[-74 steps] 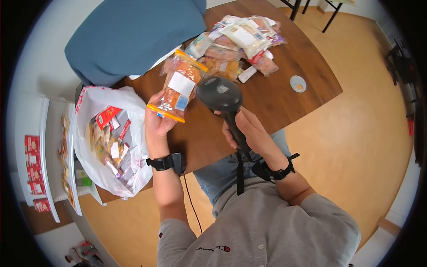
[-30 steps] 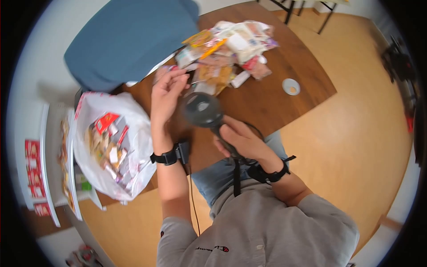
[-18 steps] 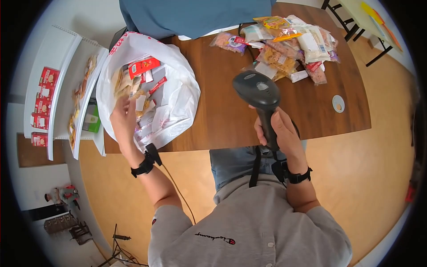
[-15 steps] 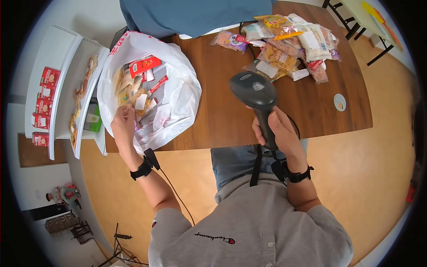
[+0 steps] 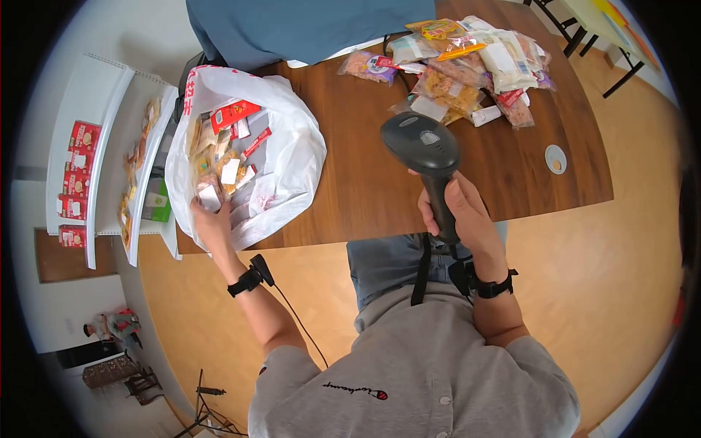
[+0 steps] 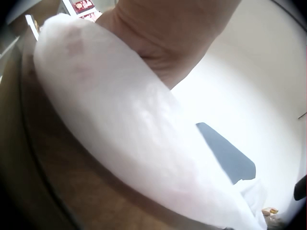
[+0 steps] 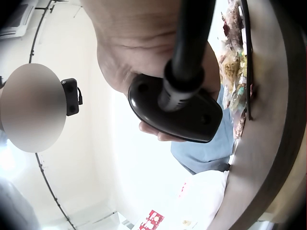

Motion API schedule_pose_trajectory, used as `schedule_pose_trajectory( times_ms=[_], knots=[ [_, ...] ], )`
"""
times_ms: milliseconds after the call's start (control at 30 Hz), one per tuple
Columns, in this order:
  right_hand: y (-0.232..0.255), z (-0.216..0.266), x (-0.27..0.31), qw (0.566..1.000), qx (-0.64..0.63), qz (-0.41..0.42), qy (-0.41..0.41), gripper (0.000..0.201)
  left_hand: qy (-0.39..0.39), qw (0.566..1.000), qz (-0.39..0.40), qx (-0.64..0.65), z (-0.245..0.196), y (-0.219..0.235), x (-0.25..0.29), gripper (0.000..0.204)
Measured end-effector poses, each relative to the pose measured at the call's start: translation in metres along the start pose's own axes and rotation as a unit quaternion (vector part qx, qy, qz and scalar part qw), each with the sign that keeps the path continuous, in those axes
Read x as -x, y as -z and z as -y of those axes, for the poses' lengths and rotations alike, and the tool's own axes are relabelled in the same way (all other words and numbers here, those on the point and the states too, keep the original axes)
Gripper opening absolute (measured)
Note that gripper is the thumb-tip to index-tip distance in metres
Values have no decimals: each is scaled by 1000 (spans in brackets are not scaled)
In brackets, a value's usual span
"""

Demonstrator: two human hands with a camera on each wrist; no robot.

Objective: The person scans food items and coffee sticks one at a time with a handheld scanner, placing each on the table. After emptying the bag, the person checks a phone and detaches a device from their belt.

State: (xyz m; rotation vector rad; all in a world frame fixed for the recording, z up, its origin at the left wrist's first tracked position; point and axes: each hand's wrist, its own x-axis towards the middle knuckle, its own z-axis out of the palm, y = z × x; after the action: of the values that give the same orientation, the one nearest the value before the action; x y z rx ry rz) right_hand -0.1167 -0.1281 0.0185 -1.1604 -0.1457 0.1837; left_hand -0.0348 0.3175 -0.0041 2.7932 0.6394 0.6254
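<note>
In the head view, my left hand (image 5: pixel 213 225) is inside the near left edge of a white plastic bag (image 5: pixel 299 164). Its fingers grip a small packet (image 5: pixel 209 198) with a white label; in the left wrist view the bag (image 6: pixel 120 110) hides the fingers. Other packets and a red packet (image 5: pixel 232 114) lie in the bag. My right hand (image 5: pixel 467 219) holds a black handheld scanner (image 5: pixel 422 146) by its handle, head up, above the table; the scanner's base (image 7: pixel 177 115) and cable show in the right wrist view.
A pile of clear snack packets (image 5: pixel 453 86) lies at the back of the wooden table (image 5: pixel 365 182), with a small round dish (image 5: pixel 556 159) to its right. Blue cloth (image 5: pixel 314 29) stands behind the bag. White shelves (image 5: pixel 109 153) with red boxes are at the left.
My left hand has let go of the orange-edged packet on the pile, moved left into the bag and taken hold of another packet. My right hand still holds the scanner. The head view has shifted.
</note>
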Motion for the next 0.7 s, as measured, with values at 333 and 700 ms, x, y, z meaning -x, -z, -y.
schedule_pose_trajectory(
  times_ms=[333,700],
  knots=[
    [2,-5,-5,1000,-9,21,-1,60,-65,951,-37,300,-96,24,-4,53],
    [9,5,8,999,0,-36,11,63,41,328,623,709,-260,-69,13,51]
  ],
)
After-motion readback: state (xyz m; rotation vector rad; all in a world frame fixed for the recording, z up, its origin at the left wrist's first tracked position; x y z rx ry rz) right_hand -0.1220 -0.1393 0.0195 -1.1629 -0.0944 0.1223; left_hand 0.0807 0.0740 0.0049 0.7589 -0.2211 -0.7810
